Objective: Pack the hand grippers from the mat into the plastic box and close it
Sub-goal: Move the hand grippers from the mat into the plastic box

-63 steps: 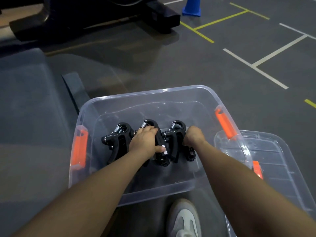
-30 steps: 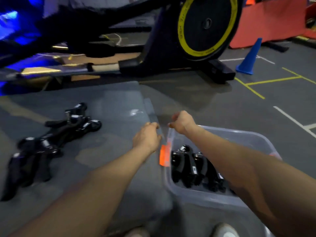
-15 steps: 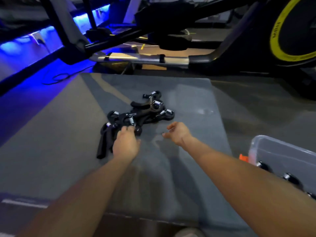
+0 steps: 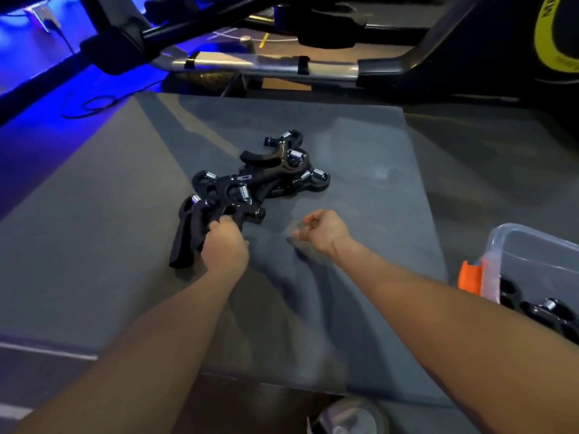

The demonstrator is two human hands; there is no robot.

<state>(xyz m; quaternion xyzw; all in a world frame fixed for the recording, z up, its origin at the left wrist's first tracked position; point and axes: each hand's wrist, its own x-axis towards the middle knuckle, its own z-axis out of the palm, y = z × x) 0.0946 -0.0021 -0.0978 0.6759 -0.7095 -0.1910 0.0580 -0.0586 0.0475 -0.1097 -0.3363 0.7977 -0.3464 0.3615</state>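
Several black hand grippers [image 4: 266,177] with silver springs lie in a tangled pile on the grey mat [image 4: 360,189]. My left hand [image 4: 224,247] is closed around the handle of the nearest hand gripper [image 4: 219,211] at the pile's front left. My right hand [image 4: 326,230] hovers just right of the pile, fingers loosely curled, holding nothing. The clear plastic box [image 4: 532,249] with an orange latch [image 4: 471,277] stands at the right edge of the view. Black hand grippers [image 4: 548,311] lie inside it.
A black exercise machine [image 4: 282,61] with a metal rail stands behind the mat, its yellow-ringed flywheel [image 4: 554,36] at far right. Blue light and a cable [image 4: 91,103] lie along the left floor. My shoe [image 4: 347,418] shows at the bottom edge.
My view swung left from the box to the mat. My left hand reached the pile and closed on the nearest hand gripper. My right hand drew closer to the pile.
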